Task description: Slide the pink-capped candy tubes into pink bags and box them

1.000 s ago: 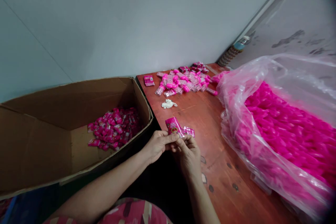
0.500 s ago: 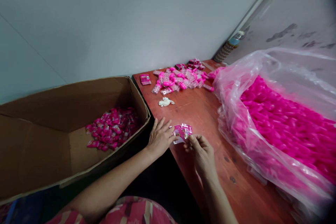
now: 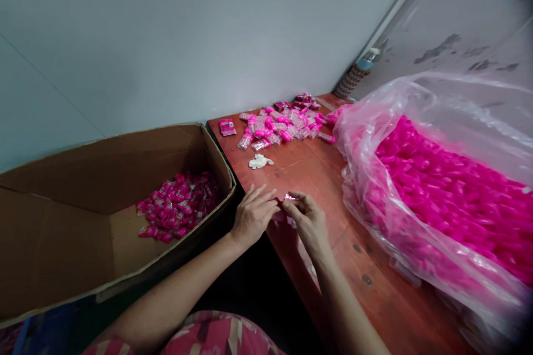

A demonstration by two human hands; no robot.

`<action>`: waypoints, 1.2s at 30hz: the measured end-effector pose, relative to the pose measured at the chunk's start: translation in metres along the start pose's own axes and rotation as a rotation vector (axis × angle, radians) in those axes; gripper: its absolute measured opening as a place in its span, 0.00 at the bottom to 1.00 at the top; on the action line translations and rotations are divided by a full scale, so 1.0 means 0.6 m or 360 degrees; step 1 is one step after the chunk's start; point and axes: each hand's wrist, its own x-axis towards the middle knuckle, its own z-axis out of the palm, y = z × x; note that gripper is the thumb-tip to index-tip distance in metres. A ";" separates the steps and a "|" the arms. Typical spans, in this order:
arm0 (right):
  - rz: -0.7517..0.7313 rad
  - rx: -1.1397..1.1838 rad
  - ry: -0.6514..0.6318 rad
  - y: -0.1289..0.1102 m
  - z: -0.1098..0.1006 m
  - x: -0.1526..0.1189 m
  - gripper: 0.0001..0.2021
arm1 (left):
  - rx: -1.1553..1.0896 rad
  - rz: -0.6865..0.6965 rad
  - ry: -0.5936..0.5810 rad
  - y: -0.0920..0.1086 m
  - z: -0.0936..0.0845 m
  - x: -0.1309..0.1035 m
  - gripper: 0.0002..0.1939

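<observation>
Over the left edge of the red table (image 3: pixel 306 169), my left hand (image 3: pixel 255 215) has its fingers extended and slightly apart, the tips at small pink wrappers (image 3: pixel 290 222). My right hand (image 3: pixel 306 219) pinches a shiny pink wrapper (image 3: pixel 288 197) between thumb and fingers, close to the left fingertips. Both hands partly cover the wrappers. Beyond them on the table are a crumpled white piece (image 3: pixel 260 161), a heap of clear and pink little bottles (image 3: pixel 277 126) and a flat pink packet (image 3: pixel 227 127).
On the left, an open cardboard box (image 3: pixel 145 141) holds a pile of pink packets (image 3: pixel 179 205). A large clear plastic bag (image 3: pixel 353 177) full of bright pink pieces (image 3: pixel 449 194) lies on the right. A patterned cylindrical container (image 3: pixel 353 77) stands in the back corner.
My right hand has moved up and left, closer to my left hand, with a wrapper in its fingers. The wrappers that lay visible between the hands are now mostly covered.
</observation>
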 end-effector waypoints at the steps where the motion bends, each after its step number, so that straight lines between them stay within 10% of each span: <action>1: -0.0002 0.0023 0.0048 -0.001 0.001 0.004 0.16 | -0.0065 -0.0050 0.0039 0.004 0.000 0.001 0.11; 9: -0.0040 0.0166 0.0180 0.008 0.020 0.014 0.13 | -0.1061 -0.0858 -0.0052 0.002 0.012 -0.015 0.18; 20: -0.0006 0.0074 0.0051 0.012 0.019 0.003 0.14 | -0.1054 -0.1084 0.0140 0.004 0.011 -0.008 0.14; 28: -0.0252 -0.0976 0.0309 0.001 -0.014 0.024 0.15 | -0.1201 -0.1067 0.0231 0.005 -0.020 -0.006 0.16; 36: 0.0083 0.0101 -0.0399 -0.022 0.047 0.034 0.15 | -0.1131 -0.0896 -0.0004 0.014 -0.031 -0.003 0.17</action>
